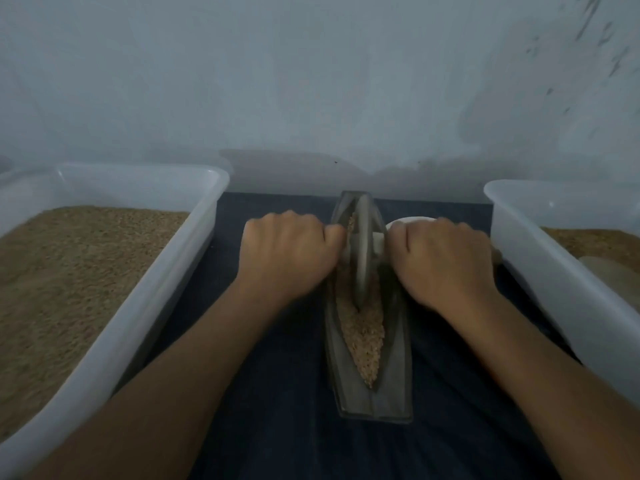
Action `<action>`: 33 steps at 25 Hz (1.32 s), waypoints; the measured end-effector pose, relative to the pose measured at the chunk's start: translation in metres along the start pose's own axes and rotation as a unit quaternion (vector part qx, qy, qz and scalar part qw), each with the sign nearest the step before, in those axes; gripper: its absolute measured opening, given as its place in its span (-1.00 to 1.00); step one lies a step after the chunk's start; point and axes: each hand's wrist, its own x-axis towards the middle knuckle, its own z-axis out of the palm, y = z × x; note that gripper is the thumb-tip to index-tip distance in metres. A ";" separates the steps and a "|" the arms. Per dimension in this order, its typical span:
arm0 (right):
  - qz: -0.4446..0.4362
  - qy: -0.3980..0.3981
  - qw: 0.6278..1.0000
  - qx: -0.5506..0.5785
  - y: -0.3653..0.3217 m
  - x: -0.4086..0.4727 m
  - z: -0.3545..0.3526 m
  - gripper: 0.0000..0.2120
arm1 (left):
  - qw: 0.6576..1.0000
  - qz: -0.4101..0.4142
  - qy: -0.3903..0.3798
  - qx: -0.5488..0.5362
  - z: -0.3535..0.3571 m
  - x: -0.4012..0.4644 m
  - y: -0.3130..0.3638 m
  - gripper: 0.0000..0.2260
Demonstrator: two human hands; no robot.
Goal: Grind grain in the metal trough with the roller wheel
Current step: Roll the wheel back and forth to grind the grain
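Note:
A long boat-shaped metal trough (398,382) lies lengthwise on a dark blue cloth, pointing away from me. Brown grain (363,337) fills its narrow groove. A grey metal roller wheel (363,251) stands upright in the groove toward the far end. My left hand (287,254) grips the handle on the wheel's left side, fingers curled over it so the handle is hidden. My right hand (443,261) grips the pale handle (379,242) on the right side.
A large translucent plastic tub (145,299) holding brown grain stands at the left. A second tub (540,271) with grain stands at the right. A white round object (412,220) peeks out behind my right hand. A pale wall rises right behind the cloth.

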 end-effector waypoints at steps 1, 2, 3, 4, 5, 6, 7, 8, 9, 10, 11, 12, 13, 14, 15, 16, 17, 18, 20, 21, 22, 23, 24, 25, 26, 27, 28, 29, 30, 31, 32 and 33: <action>0.000 -0.017 1.000 -0.025 0.004 0.019 0.009 -0.53 | 0.998 -0.001 -0.056 0.013 0.006 0.021 -0.006 -0.76; -0.016 -0.048 0.998 -0.045 0.008 0.040 0.016 -0.58 | 0.994 -0.015 -0.108 0.004 0.012 0.041 -0.015 -0.66; -0.037 -0.092 0.994 -0.049 0.011 0.061 0.022 -0.62 | 0.984 -0.031 -0.172 -0.031 0.016 0.059 -0.024 -0.59; -0.047 -0.135 0.989 -0.039 0.013 0.078 0.024 -0.67 | 0.974 -0.040 -0.211 -0.074 0.021 0.074 -0.030 -0.60; -0.047 -0.168 0.984 -0.025 0.015 0.090 0.027 -0.73 | 0.971 -0.023 -0.225 -0.083 0.024 0.083 -0.031 -0.72; -0.047 -0.182 0.982 -0.014 0.018 0.095 0.029 -0.76 | 0.969 -0.015 -0.234 -0.083 0.024 0.087 -0.031 -0.81; -0.040 -0.179 0.983 -0.012 0.018 0.094 0.030 -0.74 | 0.971 -0.031 -0.222 -0.082 0.024 0.088 -0.030 -0.78; -0.029 -0.163 0.986 -0.019 0.018 0.086 0.028 -0.66 | 0.974 -0.054 -0.205 -0.080 0.022 0.083 -0.028 -0.69; -0.012 -0.140 0.990 -0.026 0.015 0.073 0.024 -0.58 | 0.978 -0.062 -0.187 -0.068 0.018 0.073 -0.024 -0.66; 0.001 -0.105 0.994 -0.029 0.010 0.056 0.018 -0.51 | 0.986 -0.045 -0.151 -0.045 0.014 0.057 -0.019 -0.72; -0.005 -0.065 0.997 -0.038 0.004 0.039 0.012 -0.47 | 0.994 -0.016 -0.106 -0.013 0.011 0.038 -0.013 -0.83; -0.013 -0.035 0.999 -0.039 0.000 0.021 0.005 -0.46 | 0.998 0.005 -0.063 0.001 0.007 0.017 -0.007 -0.86; -0.016 -0.019 0.999 -0.025 -0.003 0.003 -0.003 -0.46 | 1.000 0.010 -0.018 -0.001 0.000 -0.002 -0.001 -0.80; -0.017 -0.008 1.000 -0.005 -0.006 -0.014 -0.010 -0.48 | 1.000 -0.002 0.018 -0.022 -0.008 -0.020 0.003 -0.75; -0.020 0.006 1.000 0.015 -0.007 -0.029 -0.015 -0.54 | 0.997 -0.022 0.045 -0.050 -0.014 -0.034 0.006 -0.72; -0.027 0.023 0.999 0.034 -0.007 -0.041 -0.018 -0.61 | 0.996 -0.038 0.064 -0.054 -0.017 -0.044 0.008 -0.70; -0.031 0.033 0.998 0.052 -0.007 -0.048 -0.020 -0.65 | 0.996 -0.050 0.064 -0.044 -0.021 -0.051 0.012 -0.70; -0.033 0.040 0.997 0.063 -0.005 -0.052 -0.021 -0.66 | 0.996 -0.043 0.067 -0.031 -0.023 -0.055 0.015 -0.69; -0.026 0.043 0.997 0.062 -0.002 -0.051 -0.020 -0.65 | 0.997 -0.044 0.064 -0.026 -0.025 -0.046 0.016 -0.68; -0.018 0.033 0.998 0.047 0.000 -0.047 -0.017 -0.62 | 0.997 -0.042 0.053 -0.034 -0.024 -0.037 0.014 -0.67; -0.009 0.021 0.999 0.025 0.001 -0.040 -0.014 -0.59 | 0.998 -0.029 0.042 -0.034 -0.019 -0.024 0.011 -0.68; -0.003 0.015 1.000 0.002 0.002 -0.031 -0.009 -0.54 | 1.000 -0.001 0.026 -0.012 -0.013 -0.011 0.008 -0.70; -0.001 0.011 1.000 -0.015 0.003 -0.017 -0.004 -0.49 | 1.000 0.024 0.003 0.017 -0.006 0.001 0.004 -0.75; 0.001 -0.001 1.000 -0.021 0.005 0.003 0.003 -0.46 | 0.999 0.019 -0.027 0.029 0.002 0.015 0.000 -0.79; 0.002 -0.022 1.000 -0.018 0.007 0.025 0.007 -0.45 | 0.998 0.000 -0.063 0.021 0.008 0.028 -0.007 -0.81; -0.004 -0.056 0.998 -0.014 0.009 0.046 0.009 -0.46 | 0.995 -0.026 -0.100 -0.006 0.013 0.040 -0.014 -0.79; -0.021 -0.101 0.995 -0.019 0.013 0.065 0.014 -0.49 | 0.987 -0.054 -0.144 -0.042 0.022 0.053 -0.021 -0.72; -0.046 -0.137 0.989 -0.029 0.016 0.080 0.018 -0.56 | 0.977 -0.072 -0.187 -0.076 0.025 0.066 -0.026 -0.62; -0.063 -0.171 0.983 -0.034 0.017 0.091 0.022 -0.64 | 0.968 -0.069 -0.224 -0.094 0.028 0.076 -0.029 -0.54; -0.073 -0.195 0.977 -0.039 0.018 0.097 0.026 -0.69 | 0.962 -0.061 -0.246 -0.103 0.027 0.082 -0.030 -0.52; -0.069 -0.203 0.976 -0.039 0.018 0.098 0.027 -0.69 | 0.960 -0.059 -0.253 -0.106 0.024 0.083 -0.030 -0.55; -0.060 -0.199 0.977 -0.037 0.016 0.096 0.025 -0.66 | 0.961 -0.062 -0.249 -0.108 0.021 0.078 -0.027 -0.61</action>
